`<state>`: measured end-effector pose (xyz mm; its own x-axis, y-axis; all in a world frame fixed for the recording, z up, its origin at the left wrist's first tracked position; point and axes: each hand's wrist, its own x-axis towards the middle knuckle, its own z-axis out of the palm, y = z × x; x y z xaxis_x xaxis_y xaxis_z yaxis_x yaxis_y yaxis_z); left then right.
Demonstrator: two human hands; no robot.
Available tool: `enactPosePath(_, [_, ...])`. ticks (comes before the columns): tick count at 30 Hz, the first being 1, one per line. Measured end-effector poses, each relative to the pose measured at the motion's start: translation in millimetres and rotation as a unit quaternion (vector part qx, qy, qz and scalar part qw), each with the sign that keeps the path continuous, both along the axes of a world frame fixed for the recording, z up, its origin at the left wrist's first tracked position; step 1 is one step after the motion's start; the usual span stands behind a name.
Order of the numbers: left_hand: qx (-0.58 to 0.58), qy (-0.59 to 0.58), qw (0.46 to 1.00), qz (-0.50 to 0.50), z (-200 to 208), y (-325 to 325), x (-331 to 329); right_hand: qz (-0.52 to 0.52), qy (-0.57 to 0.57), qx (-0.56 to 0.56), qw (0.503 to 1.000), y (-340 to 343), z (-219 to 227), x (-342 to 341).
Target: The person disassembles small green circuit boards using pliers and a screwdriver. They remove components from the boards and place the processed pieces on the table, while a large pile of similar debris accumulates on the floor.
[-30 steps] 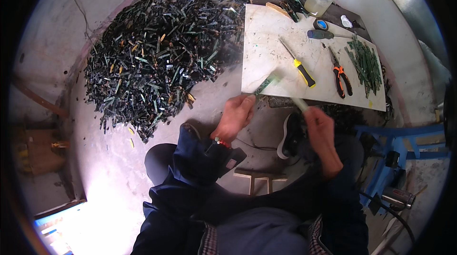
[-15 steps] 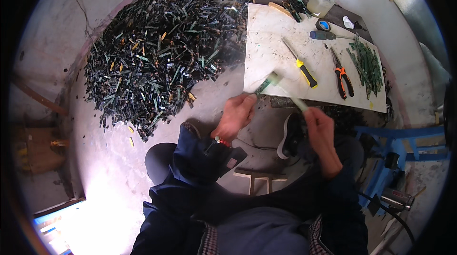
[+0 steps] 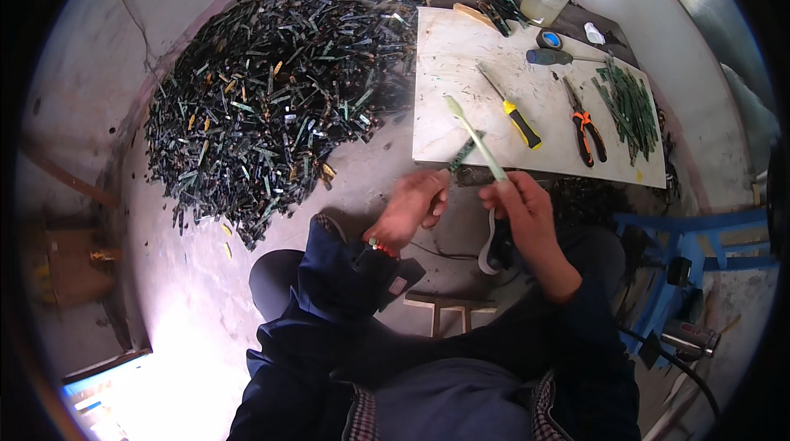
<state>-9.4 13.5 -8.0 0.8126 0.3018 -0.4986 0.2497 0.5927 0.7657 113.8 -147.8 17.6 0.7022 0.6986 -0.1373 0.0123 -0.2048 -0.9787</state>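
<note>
My left hand (image 3: 409, 209) is closed on one end of a narrow green circuit board strip (image 3: 463, 151), which points up and right toward the white board (image 3: 444, 54). In my right hand (image 3: 527, 209) is a pale green toothbrush (image 3: 484, 149), gripped by its handle. Its head lies past the strip, over the white board, and its neck crosses close to the strip; whether they touch I cannot tell. On the board lie a yellow-and-black-handled screwdriver (image 3: 520, 122), orange-and-black pliers (image 3: 583, 130) and a stack of green strips (image 3: 629, 112).
A wide heap of dark strips (image 3: 271, 87) covers the floor at left. At the board's far side are a translucent cup (image 3: 545, 1), a tape roll (image 3: 549, 39) and a dark-handled screwdriver (image 3: 549, 57). A blue stool (image 3: 671, 268) and a metal cylinder (image 3: 690, 338) stand at right.
The toothbrush head has moved off the strip, up and left. My right hand has shifted slightly left and up, closer to my left hand, which still holds the strip.
</note>
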Motion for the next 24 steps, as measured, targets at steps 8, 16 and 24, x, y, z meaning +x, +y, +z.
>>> enactPosePath(8, [-0.011, -0.044, 0.989, -0.142, 9, -21, 6, 0.006, 0.029, 0.055, 0.998, 28, -5, -20])
enactPosePath(16, [0.014, -0.078, 0.985, -0.152, 15, -5, 4, 0.14, -0.016, 0.033, 0.989, 18, 21, 22])
enactPosePath(24, [0.018, -0.041, 0.994, -0.1, 11, -3, -1, 0.313, 0.13, -0.023, 0.94, 14, 33, 38])
